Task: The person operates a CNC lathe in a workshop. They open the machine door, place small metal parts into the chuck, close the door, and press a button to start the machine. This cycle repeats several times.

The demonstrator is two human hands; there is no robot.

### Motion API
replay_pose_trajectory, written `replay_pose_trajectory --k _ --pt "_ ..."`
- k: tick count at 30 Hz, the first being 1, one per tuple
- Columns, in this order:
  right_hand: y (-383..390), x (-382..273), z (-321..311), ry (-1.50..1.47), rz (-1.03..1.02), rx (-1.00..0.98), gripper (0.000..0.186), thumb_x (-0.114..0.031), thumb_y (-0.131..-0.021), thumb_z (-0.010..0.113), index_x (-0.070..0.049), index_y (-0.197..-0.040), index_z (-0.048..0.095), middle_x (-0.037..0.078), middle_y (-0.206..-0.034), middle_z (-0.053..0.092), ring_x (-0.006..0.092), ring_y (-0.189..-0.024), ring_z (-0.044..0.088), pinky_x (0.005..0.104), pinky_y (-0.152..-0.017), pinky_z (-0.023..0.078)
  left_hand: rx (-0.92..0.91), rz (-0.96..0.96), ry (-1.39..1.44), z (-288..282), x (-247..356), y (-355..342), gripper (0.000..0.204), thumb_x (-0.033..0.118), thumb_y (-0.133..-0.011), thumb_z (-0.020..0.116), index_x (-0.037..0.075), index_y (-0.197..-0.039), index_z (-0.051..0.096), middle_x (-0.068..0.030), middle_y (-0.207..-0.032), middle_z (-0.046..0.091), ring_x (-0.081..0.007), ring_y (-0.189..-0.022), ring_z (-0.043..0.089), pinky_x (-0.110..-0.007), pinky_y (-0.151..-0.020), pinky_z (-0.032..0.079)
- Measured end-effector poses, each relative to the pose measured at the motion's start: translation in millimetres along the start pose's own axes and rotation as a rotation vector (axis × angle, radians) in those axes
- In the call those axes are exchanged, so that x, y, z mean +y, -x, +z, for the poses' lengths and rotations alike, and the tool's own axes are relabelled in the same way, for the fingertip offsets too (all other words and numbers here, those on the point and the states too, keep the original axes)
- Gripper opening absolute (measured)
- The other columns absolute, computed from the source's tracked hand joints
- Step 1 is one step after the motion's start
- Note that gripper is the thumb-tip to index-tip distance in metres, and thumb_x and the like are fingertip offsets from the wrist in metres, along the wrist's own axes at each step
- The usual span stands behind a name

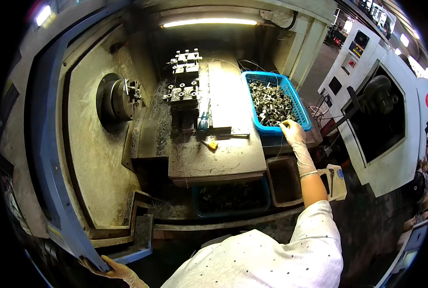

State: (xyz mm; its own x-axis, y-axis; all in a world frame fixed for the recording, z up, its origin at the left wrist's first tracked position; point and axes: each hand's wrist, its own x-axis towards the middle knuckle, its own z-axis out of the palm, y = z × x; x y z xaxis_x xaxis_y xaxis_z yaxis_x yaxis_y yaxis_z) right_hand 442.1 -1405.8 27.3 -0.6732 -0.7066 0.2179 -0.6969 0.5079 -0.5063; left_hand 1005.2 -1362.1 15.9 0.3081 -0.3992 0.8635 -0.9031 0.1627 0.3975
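My right hand, in a pale thin glove, is at the near rim of a bright blue plastic basket. Its fingers are pinched together over the heap of small metal parts inside; whatever they hold is too small to make out. Down at the lower left, my gloved left hand has its fingers wrapped on the lower edge of the blue-edged sliding door of a lathe. A round chuck with jaws faces the work space from the left; I cannot tell whether it holds a part.
Tool blocks with bolts stand on the metal slide. On it lie a yellow-handled tool, a blue-handled tool and a thin rod. A brown bin and a dark blue basket sit below. Another machine stands right.
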Motion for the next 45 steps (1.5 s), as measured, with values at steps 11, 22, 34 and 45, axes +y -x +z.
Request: replay_pose_trajectory --k 11,22,34,45 --pt "-126.7 -84.8 -56.8 -0.132 -0.364 -0.865 0.014 -0.015 -0.067 0.051 -0.001 -0.068 0.052 0.004 -0.053 0.051 0.0099 -0.044 0.047 0.0225 -0.042 0.039 0.048 -0.078 -0.044 -2.2 -2.6 3.8 0.041 0.005 -0.076 0.04 -0.001 -0.113 0.024 -0.0154 -0.117 0.026 -0.0257 -0.107 0.028 -0.035 -0.089 0.024" --pt "-247.1 -105.2 52.6 0.507 -0.506 -0.032 0.016 -0.01 -0.065 0.043 -0.004 -0.069 0.056 0.015 -0.076 0.054 0.0263 -0.073 0.052 0.0329 -0.065 0.042 0.041 -0.158 -0.252 -5.2 -11.9 14.1 0.04 0.005 -0.076 0.041 -0.001 -0.112 0.024 -0.0153 -0.116 0.028 -0.0251 -0.105 0.03 -0.035 -0.088 0.025" --pt "-275.6 -71.7 59.0 0.354 -0.541 -0.104 0.014 -0.016 -0.061 0.049 -0.004 -0.063 0.055 0.016 -0.07 0.052 0.0267 -0.065 0.052 0.032 -0.058 0.042 0.042 -0.263 -0.313 15.1 -5.8 14.0 0.039 0.006 -0.075 0.042 -0.002 -0.11 0.026 -0.0158 -0.113 0.03 -0.0249 -0.103 0.032 -0.034 -0.086 0.027" --pt "-290.6 -101.4 92.1 0.543 -0.405 -0.296 0.026 -0.007 -0.066 0.04 0.0 -0.089 0.05 0.017 -0.096 0.046 0.0251 -0.087 0.047 0.0308 -0.075 0.036 0.073 -0.271 -0.359 6.7 -1.0 11.2 0.038 0.008 -0.075 0.043 -0.002 -0.109 0.028 -0.0163 -0.111 0.032 -0.0248 -0.101 0.034 -0.034 -0.085 0.028"
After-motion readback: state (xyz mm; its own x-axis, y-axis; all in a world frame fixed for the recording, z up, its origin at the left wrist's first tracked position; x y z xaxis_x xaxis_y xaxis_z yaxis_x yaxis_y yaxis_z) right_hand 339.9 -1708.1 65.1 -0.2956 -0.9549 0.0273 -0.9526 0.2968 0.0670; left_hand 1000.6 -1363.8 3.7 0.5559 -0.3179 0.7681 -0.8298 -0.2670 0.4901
